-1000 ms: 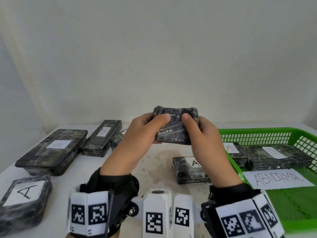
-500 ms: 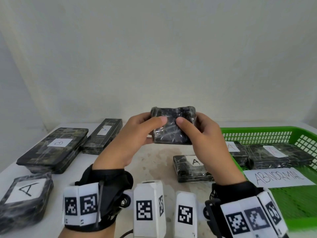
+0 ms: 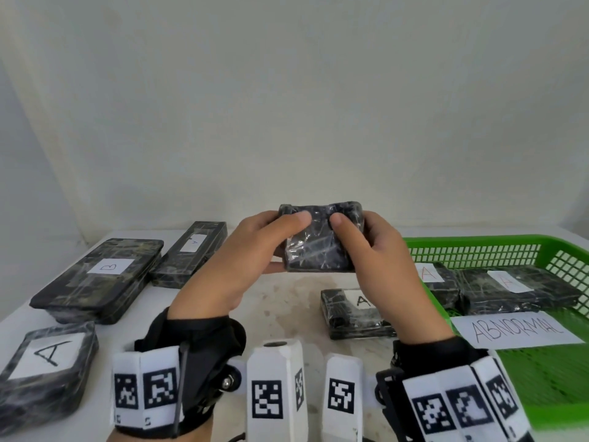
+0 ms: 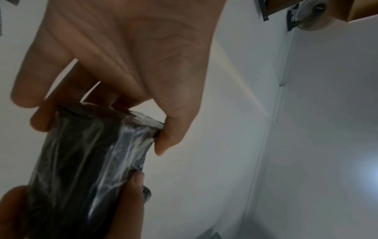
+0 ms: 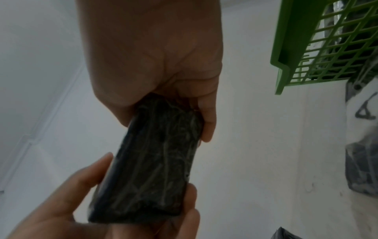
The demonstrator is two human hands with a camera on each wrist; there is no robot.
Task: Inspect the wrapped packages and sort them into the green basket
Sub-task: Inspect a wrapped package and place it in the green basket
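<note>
A small black package wrapped in shiny film (image 3: 320,247) (image 4: 88,165) (image 5: 151,163) is held up above the table centre, with no label showing on the side facing me. My left hand (image 3: 255,247) (image 4: 122,64) grips its left end, thumb on the near face. My right hand (image 3: 379,250) (image 5: 155,53) grips its right end the same way. The green basket (image 3: 478,242) (image 5: 294,48) stands at the right and holds two packages labelled A (image 3: 516,287) and a paper sheet reading ABNORMAL (image 3: 516,328).
On the white table (image 3: 287,301) lie a package labelled A (image 3: 347,311) under my right hand, a large package labelled B (image 3: 98,279), a long labelled package (image 3: 191,250) behind it, and another A package (image 3: 44,362) at the near left. A white wall stands close behind.
Both hands have kept their hold on the small package and shifted their thumbs closer together on its near face; the package tilted slightly.
</note>
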